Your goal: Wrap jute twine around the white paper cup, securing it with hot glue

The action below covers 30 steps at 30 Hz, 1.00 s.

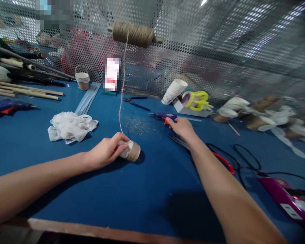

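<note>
My left hand (111,149) grips a small twine-wrapped cup (134,151) lying on its side on the blue tabletop, with white lace around part of it. A strand of twine (121,105) runs from the cup up to a twine spool (133,34) on the perforated panel. Farther right, my right hand (181,128) is closed around the handle of a blue hot glue gun (165,116), whose nozzle points left. Scissors (179,140) with red handles lie partly hidden under my right forearm. Pliers (138,101) rest beyond the glue gun.
Left of my hand sit a heap of white lace (71,127), pale blue strips (88,98) and a second glue gun (10,107). A small basket (82,80) and a phone (112,74) stand behind. Stacked paper cups (174,91) and a purple power strip (284,196) are right.
</note>
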{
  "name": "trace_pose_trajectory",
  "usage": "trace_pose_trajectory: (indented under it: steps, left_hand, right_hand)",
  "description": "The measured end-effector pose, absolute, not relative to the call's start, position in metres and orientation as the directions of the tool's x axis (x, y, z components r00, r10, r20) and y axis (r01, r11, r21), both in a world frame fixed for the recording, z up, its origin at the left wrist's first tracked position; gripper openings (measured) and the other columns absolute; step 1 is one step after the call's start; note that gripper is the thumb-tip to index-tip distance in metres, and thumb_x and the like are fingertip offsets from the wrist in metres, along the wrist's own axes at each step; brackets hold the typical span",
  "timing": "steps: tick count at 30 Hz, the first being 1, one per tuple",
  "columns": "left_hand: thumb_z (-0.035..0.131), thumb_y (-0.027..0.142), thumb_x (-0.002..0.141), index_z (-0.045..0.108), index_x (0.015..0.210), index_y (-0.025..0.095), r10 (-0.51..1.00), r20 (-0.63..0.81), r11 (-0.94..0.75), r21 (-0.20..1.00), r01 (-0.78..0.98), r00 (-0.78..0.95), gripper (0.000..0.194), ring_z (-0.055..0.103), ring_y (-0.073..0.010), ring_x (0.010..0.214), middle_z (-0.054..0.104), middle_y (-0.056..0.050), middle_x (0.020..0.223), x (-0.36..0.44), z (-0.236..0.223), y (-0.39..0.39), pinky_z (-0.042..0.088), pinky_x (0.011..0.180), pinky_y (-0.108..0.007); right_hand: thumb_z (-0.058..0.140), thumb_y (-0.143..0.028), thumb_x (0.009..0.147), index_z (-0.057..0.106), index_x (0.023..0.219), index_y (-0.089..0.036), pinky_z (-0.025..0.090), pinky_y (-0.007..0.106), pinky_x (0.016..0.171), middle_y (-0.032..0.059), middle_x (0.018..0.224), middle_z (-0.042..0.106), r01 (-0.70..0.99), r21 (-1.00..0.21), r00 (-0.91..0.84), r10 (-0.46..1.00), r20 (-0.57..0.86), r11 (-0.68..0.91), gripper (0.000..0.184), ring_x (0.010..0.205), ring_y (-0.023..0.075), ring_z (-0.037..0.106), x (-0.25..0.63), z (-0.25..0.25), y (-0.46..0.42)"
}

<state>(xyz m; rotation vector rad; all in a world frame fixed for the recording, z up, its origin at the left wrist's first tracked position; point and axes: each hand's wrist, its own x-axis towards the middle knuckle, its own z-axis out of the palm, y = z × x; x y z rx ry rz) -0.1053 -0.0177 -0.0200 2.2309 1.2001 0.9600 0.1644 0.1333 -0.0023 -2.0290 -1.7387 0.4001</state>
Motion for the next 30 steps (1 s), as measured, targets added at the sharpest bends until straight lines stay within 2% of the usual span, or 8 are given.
trace_pose_trajectory:
  steps: [4, 7, 9, 10, 13, 16, 20, 30]
  left_hand:
    - [0.036, 0.022, 0.09, 0.047, 0.1, 0.014, 0.841, 0.377, -0.539, 0.654, 0.532, 0.388, 0.017, 0.058, -0.0102, 0.05, 0.066, -0.003, 0.072, -0.105, -0.021, -0.018, 0.043, 0.047, -0.019]
    - [0.036, 0.022, 0.09, 0.047, 0.1, 0.013, 0.836, 0.377, -0.545, 0.657, 0.521, 0.399, 0.017, 0.06, -0.0108, 0.053, 0.066, -0.004, 0.073, -0.105, -0.021, -0.018, 0.045, 0.048, -0.02]
    - [0.036, 0.021, 0.09, 0.046, 0.1, 0.014, 0.831, 0.386, -0.553, 0.656, 0.513, 0.401, 0.016, 0.062, -0.0112, 0.057, 0.067, -0.005, 0.078, -0.105, -0.021, -0.018, 0.046, 0.052, -0.021]
    - [0.036, 0.021, 0.09, 0.046, 0.1, 0.014, 0.827, 0.393, -0.559, 0.655, 0.508, 0.403, 0.016, 0.062, -0.0115, 0.059, 0.067, -0.006, 0.08, -0.105, -0.021, -0.018, 0.047, 0.053, -0.021]
    - [0.035, 0.02, 0.09, 0.046, 0.099, 0.014, 0.816, 0.409, -0.574, 0.655, 0.491, 0.409, 0.014, 0.062, -0.011, 0.059, 0.066, -0.005, 0.08, -0.105, -0.022, -0.019, 0.047, 0.055, -0.021]
    - [0.038, 0.022, 0.09, 0.043, 0.106, 0.015, 0.828, 0.382, -0.553, 0.676, 0.487, 0.41, 0.018, 0.058, -0.0097, 0.055, 0.064, -0.003, 0.078, -0.107, -0.023, -0.019, 0.046, 0.053, -0.02]
    - [0.045, 0.026, 0.088, 0.034, 0.122, 0.013, 0.849, 0.343, -0.51, 0.735, 0.448, 0.402, 0.038, 0.057, -0.0113, 0.058, 0.062, -0.004, 0.082, -0.107, -0.024, -0.019, 0.046, 0.056, -0.023]
    - [0.046, 0.026, 0.089, 0.038, 0.121, 0.015, 0.886, 0.228, -0.351, 0.899, 0.263, 0.403, 0.035, 0.051, -0.0113, 0.066, 0.054, -0.001, 0.082, -0.103, -0.017, -0.025, 0.043, 0.06, -0.021]
  right_hand:
    - [0.059, -0.023, 0.076, 0.063, 0.06, -0.017, 0.041, 0.044, 0.077, 0.0149, 0.073, 0.064, 0.892, -0.452, 0.07, 0.986, 0.148, 0.005, 0.017, 0.095, 0.0342, 0.057, 0.148, 0.009, 0.119]
    - [0.056, -0.036, 0.081, 0.07, 0.069, -0.019, 0.043, 0.039, 0.079, 0.0118, 0.083, 0.068, 0.842, -0.504, -0.173, 0.981, 0.089, 0.194, 0.025, 0.09, 0.027, 0.06, 0.113, 0.017, 0.096]
    - [0.046, -0.047, 0.086, 0.073, 0.079, -0.024, 0.047, 0.032, 0.071, 0.0053, 0.083, 0.071, 0.74, -0.606, -0.38, 0.925, -0.021, 0.291, 0.036, 0.078, 0.0189, 0.062, 0.085, 0.019, 0.081]
    - [0.042, -0.048, 0.088, 0.072, 0.085, -0.022, 0.047, 0.032, 0.07, 0.0064, 0.089, 0.071, 0.61, -0.747, -0.507, 0.855, -0.111, 0.265, 0.041, 0.078, 0.018, 0.062, 0.071, 0.019, 0.074]
    - [0.056, -0.04, 0.081, 0.07, 0.08, -0.019, 0.046, 0.03, 0.073, 0.0045, 0.087, 0.07, 0.377, -0.905, -0.667, 0.735, -0.12, 0.194, 0.025, 0.077, 0.016, 0.06, 0.044, 0.019, 0.063]
    - [0.065, -0.033, 0.073, 0.067, 0.073, -0.018, 0.044, 0.028, 0.068, 0.0009, 0.071, 0.066, 0.307, -0.932, -0.591, 0.806, -0.029, 0.191, 0.015, 0.068, 0.0135, 0.057, 0.044, 0.023, 0.057]
    - [0.066, -0.04, 0.072, 0.066, 0.07, -0.018, 0.043, 0.027, 0.062, 0.0001, 0.068, 0.064, 0.248, -0.948, -0.49, 0.87, 0.056, 0.2, 0.022, 0.061, 0.011, 0.053, 0.068, 0.032, 0.046]
    - [0.072, -0.04, 0.069, 0.065, 0.067, -0.018, 0.045, 0.025, 0.059, -0.0015, 0.06, 0.062, 0.203, -0.935, -0.312, 0.924, 0.22, 0.291, 0.023, 0.057, 0.0108, 0.055, 0.086, 0.038, 0.019]
